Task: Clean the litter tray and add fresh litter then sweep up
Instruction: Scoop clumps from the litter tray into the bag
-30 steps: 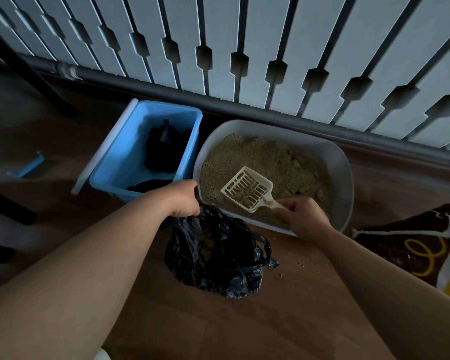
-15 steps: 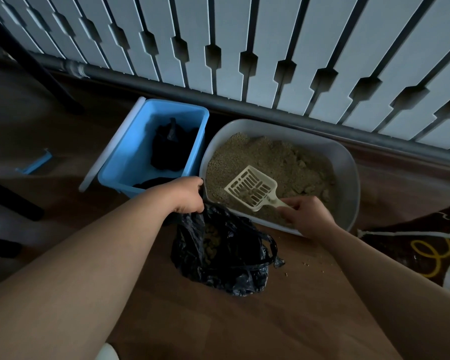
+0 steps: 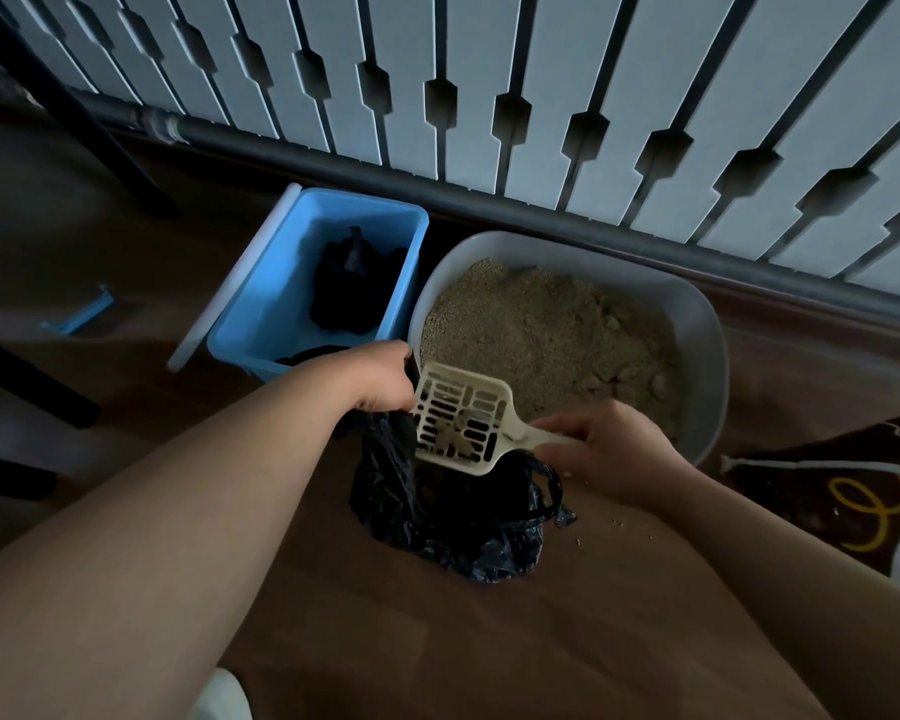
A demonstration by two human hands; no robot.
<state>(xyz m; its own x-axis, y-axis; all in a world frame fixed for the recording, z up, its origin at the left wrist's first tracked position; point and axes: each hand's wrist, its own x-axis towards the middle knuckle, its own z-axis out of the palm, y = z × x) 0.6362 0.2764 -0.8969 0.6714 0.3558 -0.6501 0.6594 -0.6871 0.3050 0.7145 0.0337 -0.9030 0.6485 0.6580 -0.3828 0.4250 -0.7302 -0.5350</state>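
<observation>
holding scoop (image 3: 461, 420) over black bag (image 3: 453, 522), right hand (image 3: 614, 454) (left hand (image 3: 380, 376) gripping rim)

Bare left hand (image 3: 380, 379), bare right hand (image 3: 617, 452), bare forearms (image 3: 204, 511)

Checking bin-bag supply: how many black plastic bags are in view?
2. One black bag lies open on the floor, gripped by the left hand, under the scoop. A second bag sits bunched inside the blue bin; a dark shape at its near edge may be another.
</observation>
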